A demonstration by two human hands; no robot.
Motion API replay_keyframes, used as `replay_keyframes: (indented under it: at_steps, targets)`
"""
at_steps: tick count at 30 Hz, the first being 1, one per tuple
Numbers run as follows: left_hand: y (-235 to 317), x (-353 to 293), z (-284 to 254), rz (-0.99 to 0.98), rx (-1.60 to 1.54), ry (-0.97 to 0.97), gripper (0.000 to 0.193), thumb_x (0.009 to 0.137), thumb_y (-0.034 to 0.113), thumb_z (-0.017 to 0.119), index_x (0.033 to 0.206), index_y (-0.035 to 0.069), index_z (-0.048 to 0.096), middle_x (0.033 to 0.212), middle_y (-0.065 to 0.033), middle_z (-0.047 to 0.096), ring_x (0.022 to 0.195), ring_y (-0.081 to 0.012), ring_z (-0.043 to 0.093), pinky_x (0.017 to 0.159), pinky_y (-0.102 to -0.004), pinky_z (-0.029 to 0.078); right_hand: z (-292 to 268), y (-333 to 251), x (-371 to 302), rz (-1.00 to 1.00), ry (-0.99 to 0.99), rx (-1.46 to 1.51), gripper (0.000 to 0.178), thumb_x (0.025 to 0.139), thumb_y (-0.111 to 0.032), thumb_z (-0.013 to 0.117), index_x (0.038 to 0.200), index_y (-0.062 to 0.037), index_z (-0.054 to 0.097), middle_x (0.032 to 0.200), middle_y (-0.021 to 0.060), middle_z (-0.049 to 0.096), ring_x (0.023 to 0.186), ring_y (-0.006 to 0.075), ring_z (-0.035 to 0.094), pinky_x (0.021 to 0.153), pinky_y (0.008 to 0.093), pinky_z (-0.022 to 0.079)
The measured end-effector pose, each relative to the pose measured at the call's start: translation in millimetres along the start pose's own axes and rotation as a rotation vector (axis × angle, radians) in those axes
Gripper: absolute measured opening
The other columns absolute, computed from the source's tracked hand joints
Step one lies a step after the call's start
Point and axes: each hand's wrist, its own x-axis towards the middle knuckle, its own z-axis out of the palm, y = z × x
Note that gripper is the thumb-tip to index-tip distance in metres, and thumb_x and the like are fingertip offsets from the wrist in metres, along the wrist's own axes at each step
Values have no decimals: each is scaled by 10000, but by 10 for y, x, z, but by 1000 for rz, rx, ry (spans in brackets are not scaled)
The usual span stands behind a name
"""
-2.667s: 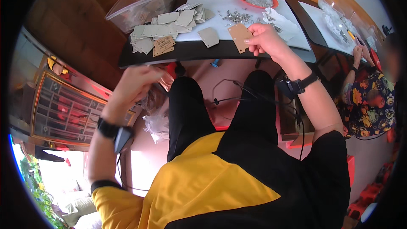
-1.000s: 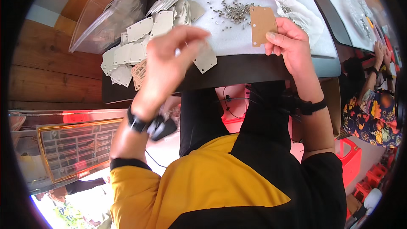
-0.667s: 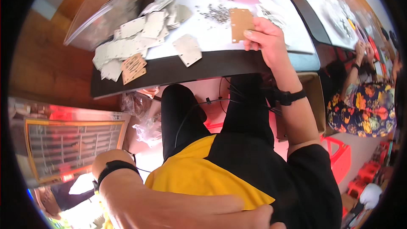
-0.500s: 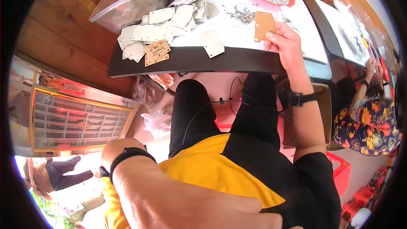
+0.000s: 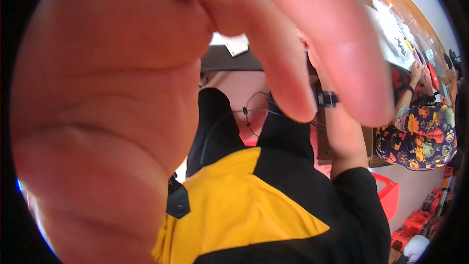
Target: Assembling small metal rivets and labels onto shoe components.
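Note:
My left hand (image 5: 161, 54) is raised very close to the view and fills its upper left. Its fingers are stretched and apart, with nothing seen between them. Behind those fingers, only a sliver of my right hand (image 5: 311, 54) shows; its own fingers and anything in them are hidden. Below it, a dark watch (image 5: 328, 99) is on my right wrist. One flat white plate (image 5: 236, 45) with small holes lies by the near edge of the dark table (image 5: 229, 59). Most of the tabletop is hidden by my left hand.
Thin black cables (image 5: 245, 111) hang over my lap. A cardboard box (image 5: 366, 143) and a red stool (image 5: 386, 193) stand at my right. Farther right, a person in a floral top (image 5: 420, 134) works at another table (image 5: 394, 51).
My left hand has swung up from my lap to close before the view, hiding the table. The brown card my right hand held half a second ago is hidden now.

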Motion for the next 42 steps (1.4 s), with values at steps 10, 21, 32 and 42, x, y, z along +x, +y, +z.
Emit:
replay_keyframes:
  at_steps: [10,21,32,42]
  targets:
    - [-259,910,-1416,438,176,-288,689,815,337,749,1321,-28,458,1118,-200,623,816,-257,645,632,-311,521,62,-286,-152,116,65,-195,248,857,-92,618,1090,-10,648,729,12,636,534,75,526,478,207,352]
    - [-704,-32,-318,-181,-66,-18,465,767,143,763,1182,-3,610,1050,-108,659,784,-198,598,660,-306,494,5,-66,-62,108,45,-83,281,849,-43,641,1126,-1,626,783,19,667,592,75,561,523,194,356]
    - [-2013,-326,-239,-372,960,-338,532,689,132,712,1198,19,609,1127,-170,587,1115,-353,506,966,-403,451,269,-278,-134,-292,-392,-1735,228,826,-261,667,964,-85,622,768,141,652,707,285,667,617,413,517]
    - [-2213,-334,-428,-262,727,-78,569,647,64,734,1201,24,608,1048,-156,639,913,-299,620,793,-345,532,90,-487,56,-112,-398,-1284,277,791,-146,669,1067,-124,653,1017,94,651,867,313,635,756,412,497]
